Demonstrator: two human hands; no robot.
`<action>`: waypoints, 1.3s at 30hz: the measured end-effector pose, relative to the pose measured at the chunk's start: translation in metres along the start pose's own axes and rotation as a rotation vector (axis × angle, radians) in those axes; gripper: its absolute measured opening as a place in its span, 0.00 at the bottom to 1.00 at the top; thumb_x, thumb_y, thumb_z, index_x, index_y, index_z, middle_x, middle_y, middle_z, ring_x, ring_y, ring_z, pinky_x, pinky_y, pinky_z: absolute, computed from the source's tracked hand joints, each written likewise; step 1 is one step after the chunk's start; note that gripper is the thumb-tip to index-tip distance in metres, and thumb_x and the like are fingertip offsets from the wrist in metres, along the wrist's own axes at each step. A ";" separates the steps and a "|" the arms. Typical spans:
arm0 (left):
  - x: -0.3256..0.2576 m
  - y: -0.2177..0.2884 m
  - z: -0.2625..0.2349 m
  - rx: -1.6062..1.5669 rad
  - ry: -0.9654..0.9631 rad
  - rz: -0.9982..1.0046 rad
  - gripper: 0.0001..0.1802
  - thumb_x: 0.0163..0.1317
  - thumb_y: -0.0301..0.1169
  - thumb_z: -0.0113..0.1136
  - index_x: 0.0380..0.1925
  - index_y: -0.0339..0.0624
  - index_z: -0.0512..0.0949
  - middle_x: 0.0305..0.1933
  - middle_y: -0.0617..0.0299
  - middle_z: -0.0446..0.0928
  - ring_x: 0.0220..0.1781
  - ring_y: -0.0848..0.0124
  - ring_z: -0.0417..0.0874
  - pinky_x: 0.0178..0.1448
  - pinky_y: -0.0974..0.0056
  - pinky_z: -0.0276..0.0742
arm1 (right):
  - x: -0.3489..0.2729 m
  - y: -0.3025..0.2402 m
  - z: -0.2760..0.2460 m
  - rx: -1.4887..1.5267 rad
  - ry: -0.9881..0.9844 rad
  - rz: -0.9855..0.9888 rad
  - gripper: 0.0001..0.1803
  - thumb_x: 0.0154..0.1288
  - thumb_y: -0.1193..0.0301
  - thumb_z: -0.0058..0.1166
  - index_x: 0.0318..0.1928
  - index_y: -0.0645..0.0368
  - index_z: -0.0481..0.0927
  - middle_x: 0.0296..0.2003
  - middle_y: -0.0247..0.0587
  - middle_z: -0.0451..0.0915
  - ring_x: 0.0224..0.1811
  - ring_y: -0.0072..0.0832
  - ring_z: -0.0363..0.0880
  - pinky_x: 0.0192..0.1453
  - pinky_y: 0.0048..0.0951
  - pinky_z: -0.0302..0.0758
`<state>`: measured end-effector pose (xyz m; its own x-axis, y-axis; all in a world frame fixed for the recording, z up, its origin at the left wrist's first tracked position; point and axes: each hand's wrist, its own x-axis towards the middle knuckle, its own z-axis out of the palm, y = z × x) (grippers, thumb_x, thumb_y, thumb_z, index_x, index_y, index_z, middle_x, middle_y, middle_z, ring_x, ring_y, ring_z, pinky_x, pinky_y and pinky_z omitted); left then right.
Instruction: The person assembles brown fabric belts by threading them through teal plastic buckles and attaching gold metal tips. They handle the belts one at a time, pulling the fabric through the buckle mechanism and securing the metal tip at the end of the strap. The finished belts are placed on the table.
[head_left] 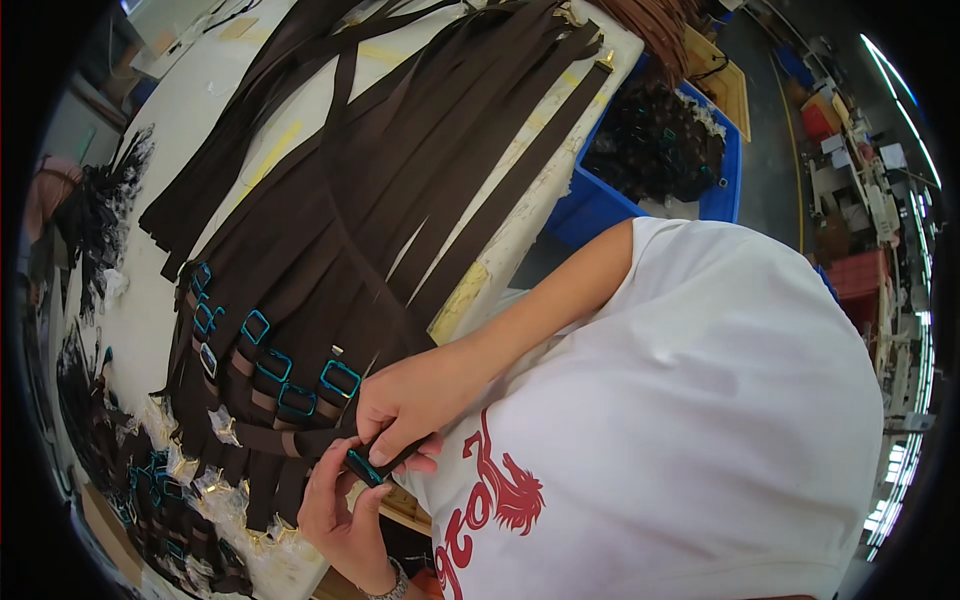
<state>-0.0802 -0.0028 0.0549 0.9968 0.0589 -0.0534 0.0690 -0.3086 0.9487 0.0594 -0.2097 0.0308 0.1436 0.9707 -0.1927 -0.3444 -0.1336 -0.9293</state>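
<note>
My right hand (412, 395) comes in from the upper side, its fingers closed on a dark brown strap. Below it, my left hand (335, 515), with a metal band at the wrist, pinches a dark buckle with a teal sheen (365, 468) between thumb and fingers. The strap end passes at the buckle, but my fingers hide how it is threaded. Beside my hands lie several straps with teal rectangular buckles (340, 378) and brown keeper loops. Long dark brown straps (390, 150) spread over the table from there.
The pale worktable (150, 330) has yellow tape on it. A blue crate (735, 180) of dark straps stands beyond its edge. More buckled straps (160, 500) and clear plastic wrapping (185, 460) lie at the lower left. Another person (50, 195) is at the far left.
</note>
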 end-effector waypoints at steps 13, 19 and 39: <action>0.007 0.008 -0.015 0.150 0.012 0.173 0.30 0.54 0.17 0.69 0.61 0.27 0.80 0.64 0.47 0.79 0.65 0.58 0.81 0.72 0.56 0.76 | 0.006 0.002 0.010 -0.265 0.267 -0.300 0.08 0.74 0.70 0.59 0.46 0.61 0.78 0.38 0.37 0.84 0.31 0.24 0.80 0.37 0.30 0.76; 0.021 0.044 -0.013 0.440 0.095 0.415 0.15 0.63 0.24 0.68 0.50 0.30 0.83 0.45 0.53 0.79 0.47 0.61 0.80 0.54 0.56 0.77 | 0.011 -0.023 0.004 -0.108 0.056 -0.386 0.27 0.73 0.78 0.53 0.71 0.61 0.66 0.56 0.45 0.79 0.37 0.32 0.87 0.43 0.35 0.82; 0.037 0.031 0.009 0.975 0.013 0.516 0.14 0.65 0.25 0.70 0.28 0.38 0.72 0.23 0.54 0.67 0.23 0.56 0.72 0.28 0.54 0.63 | 0.038 0.010 -0.011 -0.634 0.455 -0.593 0.13 0.68 0.75 0.60 0.50 0.65 0.78 0.33 0.53 0.84 0.39 0.50 0.85 0.42 0.46 0.78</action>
<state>-0.0411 -0.0188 0.0799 0.9148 -0.2842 0.2870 -0.3479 -0.9154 0.2025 0.0714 -0.1762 0.0108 0.5225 0.7631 0.3804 0.4423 0.1389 -0.8861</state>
